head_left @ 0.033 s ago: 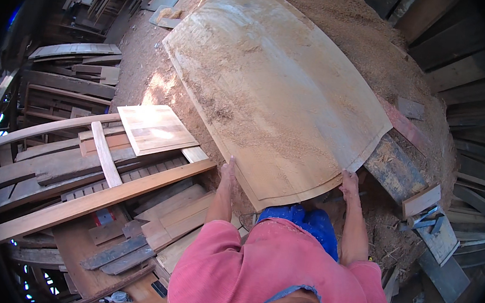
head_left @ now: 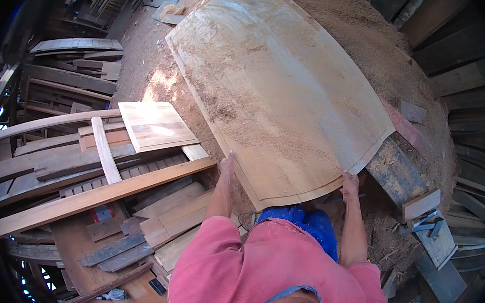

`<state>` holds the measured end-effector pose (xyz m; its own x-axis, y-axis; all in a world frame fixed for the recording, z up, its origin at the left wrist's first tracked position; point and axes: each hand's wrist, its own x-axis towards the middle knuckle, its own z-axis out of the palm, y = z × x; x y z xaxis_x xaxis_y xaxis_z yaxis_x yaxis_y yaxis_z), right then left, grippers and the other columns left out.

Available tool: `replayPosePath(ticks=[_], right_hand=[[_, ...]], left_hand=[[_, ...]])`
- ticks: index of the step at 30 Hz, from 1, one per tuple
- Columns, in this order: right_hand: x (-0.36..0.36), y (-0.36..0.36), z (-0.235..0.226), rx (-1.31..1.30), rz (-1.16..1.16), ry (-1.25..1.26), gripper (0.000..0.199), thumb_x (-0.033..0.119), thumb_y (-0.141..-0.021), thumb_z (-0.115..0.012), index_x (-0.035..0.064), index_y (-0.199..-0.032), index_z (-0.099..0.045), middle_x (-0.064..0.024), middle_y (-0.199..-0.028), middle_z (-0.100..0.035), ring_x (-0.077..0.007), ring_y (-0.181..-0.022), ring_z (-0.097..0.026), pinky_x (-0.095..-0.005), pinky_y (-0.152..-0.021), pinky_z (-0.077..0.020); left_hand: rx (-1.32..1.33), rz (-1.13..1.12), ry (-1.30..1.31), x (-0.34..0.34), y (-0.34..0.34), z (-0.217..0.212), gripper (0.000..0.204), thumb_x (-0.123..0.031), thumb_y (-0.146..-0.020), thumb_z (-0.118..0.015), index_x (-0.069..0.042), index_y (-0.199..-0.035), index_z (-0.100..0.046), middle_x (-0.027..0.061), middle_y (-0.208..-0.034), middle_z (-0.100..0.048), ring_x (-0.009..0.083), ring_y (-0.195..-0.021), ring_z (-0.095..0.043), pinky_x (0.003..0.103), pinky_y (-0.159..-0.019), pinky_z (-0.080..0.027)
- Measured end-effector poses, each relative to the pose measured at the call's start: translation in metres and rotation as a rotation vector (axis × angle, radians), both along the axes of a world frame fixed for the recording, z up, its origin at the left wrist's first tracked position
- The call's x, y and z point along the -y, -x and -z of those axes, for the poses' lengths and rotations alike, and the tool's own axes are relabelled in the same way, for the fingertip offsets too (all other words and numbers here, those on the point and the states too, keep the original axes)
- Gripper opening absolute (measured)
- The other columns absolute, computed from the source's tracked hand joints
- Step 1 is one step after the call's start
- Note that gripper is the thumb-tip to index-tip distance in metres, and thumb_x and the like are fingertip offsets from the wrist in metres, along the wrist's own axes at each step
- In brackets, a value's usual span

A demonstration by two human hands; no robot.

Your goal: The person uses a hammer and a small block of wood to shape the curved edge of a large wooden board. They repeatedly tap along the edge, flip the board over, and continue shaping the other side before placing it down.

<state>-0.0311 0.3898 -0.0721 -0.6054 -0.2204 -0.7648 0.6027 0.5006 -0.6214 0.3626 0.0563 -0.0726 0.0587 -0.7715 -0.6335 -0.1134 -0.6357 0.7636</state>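
A large, thin wooden sheet, dusted with sawdust, stretches away in front of my body. My left hand grips its left edge close to the near corner, thumb up along the side. At the near right part of the sheet, my right hand is closed on the edge, fingers tucked partly beneath. The near edge comes up to my blue trousers. What lies under the sheet is mostly hidden.
To the left, a pale square panel lies over a wooden frame and stacked boards. A stained plank juts out on the right, near a blue-handled tool. Sawdust heaps behind the sheet.
The view has shifted slightly, and the sheet sits a touch further right in it. Both hands keep their hold on its edges.
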Motion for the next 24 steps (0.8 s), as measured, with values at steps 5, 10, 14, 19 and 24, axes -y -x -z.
replayPosePath(ticks=[5, 10, 14, 19, 24], right_hand=[[0.006, -0.036, 0.028, -0.245, 0.181, 0.111, 0.042, 0.028, -0.099, -0.065, -0.0005, -0.124, -0.048, -0.0119, -0.108, -0.061, -0.0189, -0.085, -0.061, -0.0343, -0.069, -0.0513], [0.017, -0.059, 0.02, -0.201, 0.274, 0.207, 0.055, 0.022, -0.093, -0.073, -0.0056, -0.129, -0.043, -0.0178, -0.126, -0.056, -0.0241, -0.114, -0.056, -0.0382, -0.101, -0.045], [0.001, -0.046, 0.033, -0.264, 0.147, 0.074, 0.058, 0.021, -0.092, -0.073, -0.0057, -0.131, -0.04, -0.0188, -0.126, -0.055, -0.0241, -0.116, -0.055, -0.0385, -0.102, -0.0441], [-0.021, -0.028, 0.018, -0.234, 0.169, 0.063, 0.06, 0.024, -0.091, -0.074, -0.0059, -0.131, -0.039, -0.0193, -0.127, -0.055, -0.0242, -0.115, -0.055, -0.0381, -0.1, -0.0455], [-0.05, -0.012, 0.017, -0.24, 0.174, 0.1, 0.059, 0.024, -0.09, -0.076, -0.0057, -0.128, -0.043, -0.0181, -0.123, -0.059, -0.023, -0.112, -0.058, -0.0377, -0.095, -0.0496]], left_hand=[[0.239, 0.058, 0.128, 0.076, 0.032, -0.025, 0.061, -0.053, -0.102, -0.049, 0.005, -0.109, -0.067, 0.0152, -0.101, -0.07, 0.0277, -0.085, -0.067, 0.042, -0.079, -0.055], [0.709, 0.091, 0.222, 0.078, 0.055, -0.041, 0.08, -0.06, -0.103, -0.031, 0.012, -0.127, -0.059, 0.031, -0.124, -0.063, 0.0441, -0.118, -0.06, 0.048, -0.105, -0.043], [0.625, 0.156, 0.22, 0.057, 0.061, -0.051, 0.081, -0.059, -0.105, -0.026, 0.011, -0.131, -0.058, 0.0319, -0.126, -0.062, 0.0449, -0.124, -0.056, 0.048, -0.107, -0.04], [0.401, 0.11, 0.214, 0.019, 0.058, -0.039, 0.083, -0.061, -0.104, -0.029, 0.012, -0.137, -0.05, 0.0294, -0.128, -0.061, 0.0426, -0.119, -0.057, 0.046, -0.104, -0.042], [0.534, 0.071, 0.172, -0.021, 0.048, -0.02, 0.081, -0.06, -0.105, -0.031, 0.011, -0.14, -0.046, 0.0267, -0.136, -0.056, 0.0363, -0.123, -0.056, 0.042, -0.105, -0.043]])
